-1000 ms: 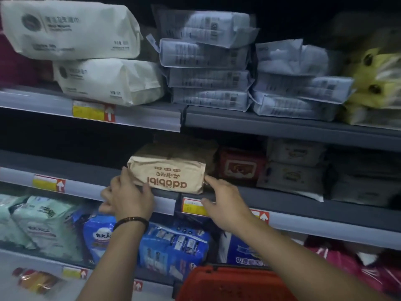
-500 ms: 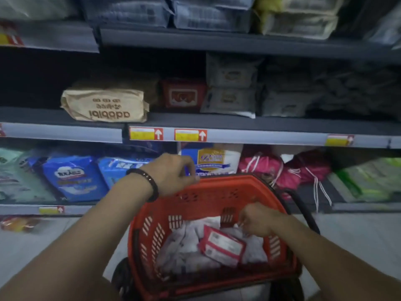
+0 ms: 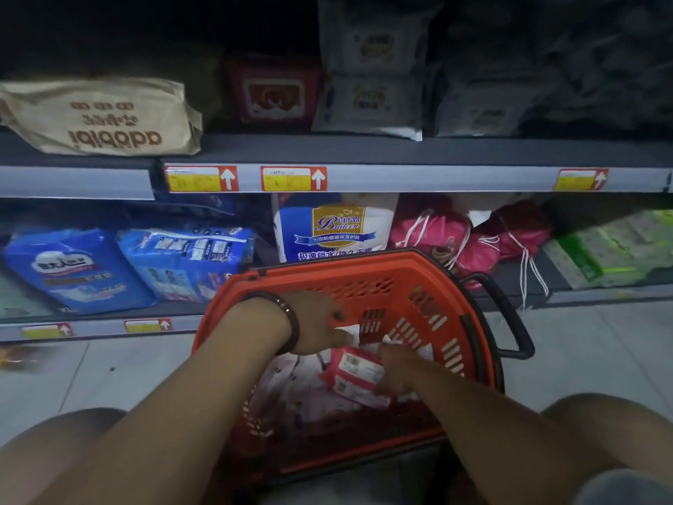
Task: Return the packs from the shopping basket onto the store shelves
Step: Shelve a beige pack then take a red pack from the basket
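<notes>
Far to your left, the tan pack [image 3: 102,118] lies on the middle shelf [image 3: 400,151]. Its long axis runs along the shelf edge and its print reads upside down to you. It sits where you set it a second ago.

Your left hand [image 3: 320,326] is now down inside the orange basket [image 3: 418,271]. Half a second ago it rested on the far rim. Its thumb lies against the inner far wall and its fingers dip toward the white packs [image 3: 291,377]. They are hidden, so you cannot tell whether that grip has closed on anything.

The red pack [image 3: 353,377] lies on top of the white packs in the middle of the basket, barcode label facing up. Its long axis runs roughly across the basket, with the right end angled a little toward you, much as it lay before.

Your right hand [image 3: 397,373] has come back from the far wall. Its grip is now curled round the right end of the red pack.

The basket stands on the floor between your knees, just in front of the bottom shelf.
</notes>
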### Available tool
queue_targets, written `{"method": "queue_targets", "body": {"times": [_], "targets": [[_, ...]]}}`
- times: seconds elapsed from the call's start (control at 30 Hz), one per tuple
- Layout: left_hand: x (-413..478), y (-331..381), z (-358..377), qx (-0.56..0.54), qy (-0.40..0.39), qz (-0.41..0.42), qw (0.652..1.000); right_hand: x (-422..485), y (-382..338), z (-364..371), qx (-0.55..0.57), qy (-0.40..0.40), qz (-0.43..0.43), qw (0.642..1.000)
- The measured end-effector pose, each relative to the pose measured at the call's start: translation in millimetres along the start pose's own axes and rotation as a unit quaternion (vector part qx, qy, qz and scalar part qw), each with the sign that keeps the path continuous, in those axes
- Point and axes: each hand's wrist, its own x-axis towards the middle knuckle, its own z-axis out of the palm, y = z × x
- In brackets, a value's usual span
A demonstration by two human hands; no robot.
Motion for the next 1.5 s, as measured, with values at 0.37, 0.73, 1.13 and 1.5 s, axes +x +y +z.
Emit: {"method": "queue_targets", "body": {"times": [0.37, 0.73, 1.13, 1.5], "targets": [[20.0, -40.7, -4.2, 0.049, -0.038, -0.05, 0.997, 44.1, 1.5, 19.5, -0.014, -0.005, 0.017, 1.0], [-0.9, -33.9, -2.2, 0.055, -0.033, -0.07, 0.995, -26.9, -22.1, -61.7, 0.182, 0.105, -0.111, 0.971], [-30.4, -6.7, 4.8, -0.56, 0.106, 0.013, 0.822, -137.0, -27.4, -132.2, 0.611, 0.142, -0.177, 0.759], [-35.2, 14.2, -23.0, -0.812, 0.243, -0.021, 0.53, -141.1, -68.5, -169.6, 0.665, 0.111, -0.229, 0.702]]}}
